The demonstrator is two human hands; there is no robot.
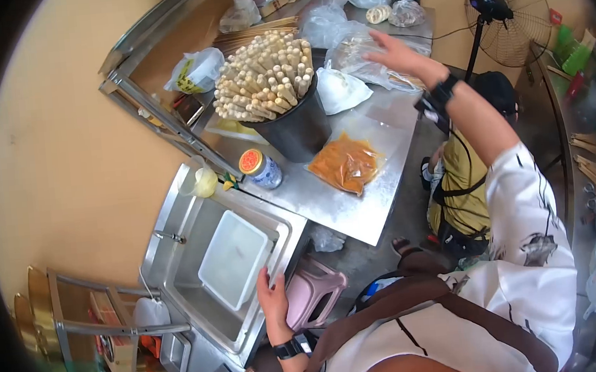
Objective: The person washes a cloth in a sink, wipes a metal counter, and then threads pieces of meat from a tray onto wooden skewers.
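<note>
My right hand (pixel 400 58) reaches over the far right of the steel table (pixel 378 211), fingers stretched out, above clear plastic bags (pixel 363 51). Below it sits a white plastic bag (pixel 341 90). My left hand (pixel 273 301) is at the sink's front edge, fingers apart, with its fingertips close to the corner of a white plastic tub (pixel 235 257). That tub lies tilted in the steel sink (pixel 184 249). On the table, a clear bag of orange-brown sauce (pixel 347 164) lies flat beside a black bucket (pixel 299 130) packed with pale-ended sticks (pixel 263 75).
A jar with a red-orange lid (pixel 261 169) stands between bucket and sink. A pink stool (pixel 314 291) is under the counter edge. Another person in yellow trousers (pixel 462 186) is beyond the table, near a standing fan (pixel 491 6). Shelving (pixel 123 329) stands lower left.
</note>
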